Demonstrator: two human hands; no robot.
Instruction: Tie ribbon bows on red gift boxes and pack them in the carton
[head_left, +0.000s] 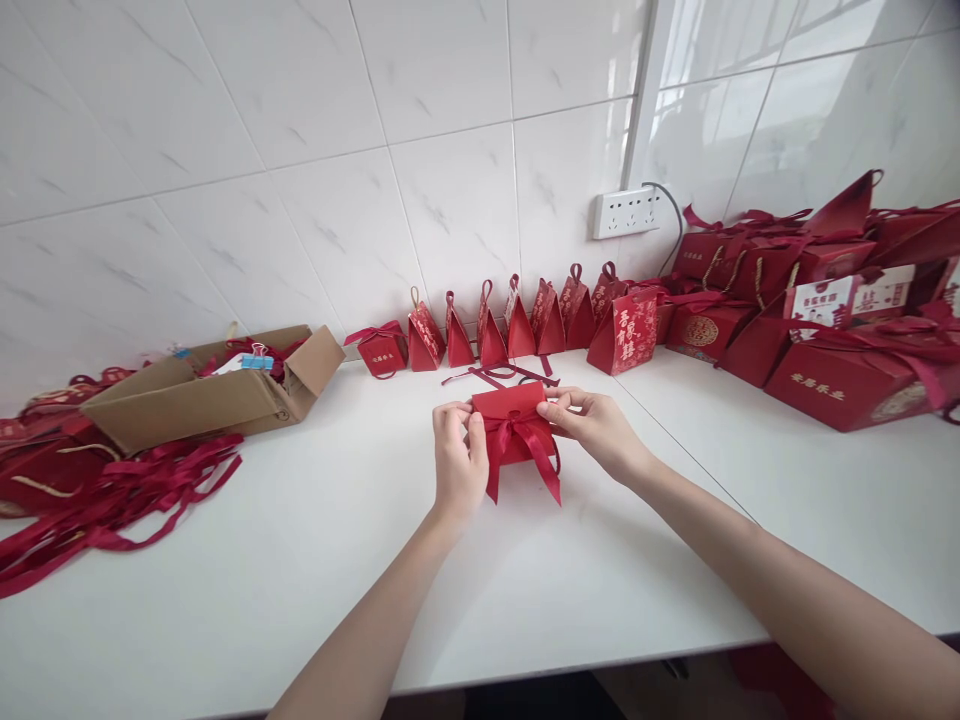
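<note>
Between my two hands is a small red gift box (511, 403), tied at the front with a dark red ribbon bow (519, 430) whose two tails hang down. My left hand (460, 455) grips the box's left edge, thumb toward me and fingers curled behind. On the other side, my right hand (589, 425) pinches the upper right edge between thumb and fingers. A small slot shows in the box's top flap above the bow. Just behind the box, thin dark red ribbon pieces (487, 375) lie on the white table.
A row of red triangular boxes (491, 335) stands along the tiled wall. Larger red gift boxes (847, 375) are piled at the right. On the left are an open cardboard box (187, 410) and a heap of red ribbons (150, 495). A white power strip (628, 213) is on the wall.
</note>
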